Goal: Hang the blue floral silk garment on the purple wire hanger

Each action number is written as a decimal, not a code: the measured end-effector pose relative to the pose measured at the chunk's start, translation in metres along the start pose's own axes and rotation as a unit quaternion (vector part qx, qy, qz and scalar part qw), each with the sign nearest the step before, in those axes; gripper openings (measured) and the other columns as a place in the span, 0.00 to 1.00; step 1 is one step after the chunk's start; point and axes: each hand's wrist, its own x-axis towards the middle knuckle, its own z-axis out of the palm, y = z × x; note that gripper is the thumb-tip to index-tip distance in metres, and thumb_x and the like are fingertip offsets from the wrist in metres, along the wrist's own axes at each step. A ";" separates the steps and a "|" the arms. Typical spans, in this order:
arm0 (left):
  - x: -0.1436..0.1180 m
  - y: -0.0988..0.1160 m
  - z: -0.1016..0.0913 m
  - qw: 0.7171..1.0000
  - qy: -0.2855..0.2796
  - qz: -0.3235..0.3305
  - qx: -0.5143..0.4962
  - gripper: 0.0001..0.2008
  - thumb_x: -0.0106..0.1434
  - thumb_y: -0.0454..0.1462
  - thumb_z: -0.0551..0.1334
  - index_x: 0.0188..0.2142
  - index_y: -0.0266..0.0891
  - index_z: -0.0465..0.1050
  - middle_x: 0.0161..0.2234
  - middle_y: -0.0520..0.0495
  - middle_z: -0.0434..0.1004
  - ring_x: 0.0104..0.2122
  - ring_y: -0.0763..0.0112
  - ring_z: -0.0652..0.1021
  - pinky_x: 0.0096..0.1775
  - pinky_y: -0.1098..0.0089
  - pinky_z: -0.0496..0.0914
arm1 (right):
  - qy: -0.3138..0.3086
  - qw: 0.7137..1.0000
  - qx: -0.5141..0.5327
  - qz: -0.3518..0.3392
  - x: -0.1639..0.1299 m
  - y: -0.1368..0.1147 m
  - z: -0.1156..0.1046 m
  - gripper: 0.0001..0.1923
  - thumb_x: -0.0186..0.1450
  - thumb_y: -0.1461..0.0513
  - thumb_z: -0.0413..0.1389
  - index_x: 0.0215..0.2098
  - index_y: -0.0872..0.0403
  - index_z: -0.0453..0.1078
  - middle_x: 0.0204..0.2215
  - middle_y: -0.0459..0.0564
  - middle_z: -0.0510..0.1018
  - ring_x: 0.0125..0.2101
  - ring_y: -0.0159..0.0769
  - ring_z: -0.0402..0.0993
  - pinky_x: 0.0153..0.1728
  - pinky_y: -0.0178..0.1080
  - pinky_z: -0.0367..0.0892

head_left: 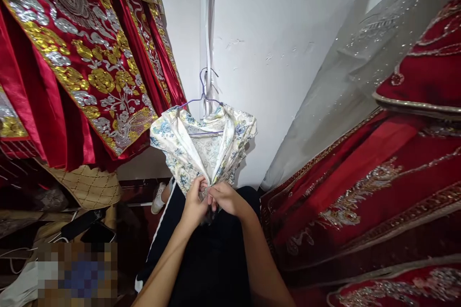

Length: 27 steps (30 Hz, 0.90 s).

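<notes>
A short-sleeved floral dress (176, 156), white with blue and yellow flowers, hangs in front of me on a thin purple wire hanger (202, 98). Its front lies open in a V from the neck down to my hands. My left hand (197, 201) pinches the left front edge at the bottom of the V. Close against it, my right hand (226, 197) has its fingers closed on the other front edge. The fingertips of both hands meet there, and any fastener between them is too small to make out. The lower part of the dress is hidden behind my hands.
Red garments with gold and silver embroidery (104, 76) hang at the left. More red beaded garments (342, 192) and a sheer white sparkly fabric (334, 91) are at the right. A white wall (273, 24) with a vertical pole (209, 19) stands behind. Dark phone-like objects (97, 232) lie lower left.
</notes>
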 end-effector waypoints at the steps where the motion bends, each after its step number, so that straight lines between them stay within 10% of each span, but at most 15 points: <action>1: 0.001 0.002 0.005 1.000 -0.007 -0.001 -0.003 0.13 0.63 0.33 0.59 0.48 0.42 0.70 0.37 0.48 0.74 0.39 0.65 0.76 0.44 0.65 0.70 | -0.002 1.000 0.002 -0.002 -0.001 0.001 -0.002 0.22 0.71 0.55 0.49 0.23 0.55 0.72 0.15 0.48 0.75 0.19 0.32 0.69 0.25 0.35 0.63; 6: -0.001 0.004 0.008 1.000 -0.014 0.000 0.014 0.06 0.67 0.37 0.58 0.33 0.40 0.69 0.29 0.51 0.70 0.30 0.69 0.73 0.36 0.70 0.67 | -0.025 0.998 0.041 -0.036 0.001 0.010 -0.011 0.20 0.70 0.55 0.50 0.25 0.56 0.73 0.16 0.48 0.74 0.19 0.32 0.68 0.23 0.34 0.59; 13: -0.006 -0.007 -0.015 0.997 0.029 -0.049 0.051 0.06 0.65 0.39 0.62 0.33 0.40 0.71 0.27 0.52 0.70 0.30 0.69 0.72 0.34 0.71 0.65 | 0.086 0.991 0.059 -0.086 0.018 0.010 -0.012 0.22 0.70 0.54 0.49 0.21 0.53 0.68 0.16 0.44 0.67 0.20 0.31 0.63 0.25 0.35 0.58; 20: -0.013 -0.001 -0.014 0.998 0.037 -0.042 0.021 0.11 0.67 0.44 0.61 0.35 0.39 0.73 0.29 0.50 0.71 0.31 0.69 0.71 0.35 0.71 0.66 | 0.056 0.997 0.004 -0.060 0.013 0.015 0.000 0.13 0.60 0.53 0.64 0.31 0.54 0.72 0.20 0.42 0.69 0.22 0.29 0.63 0.23 0.33 0.55; 27: -0.014 0.009 -0.019 0.998 0.017 0.008 0.064 0.10 0.69 0.42 0.59 0.38 0.39 0.75 0.32 0.48 0.74 0.33 0.67 0.74 0.38 0.69 0.67 | 0.110 0.988 -0.001 -0.107 0.015 0.011 0.006 0.06 0.60 0.61 0.58 0.27 0.54 0.69 0.19 0.42 0.68 0.21 0.28 0.61 0.22 0.33 0.54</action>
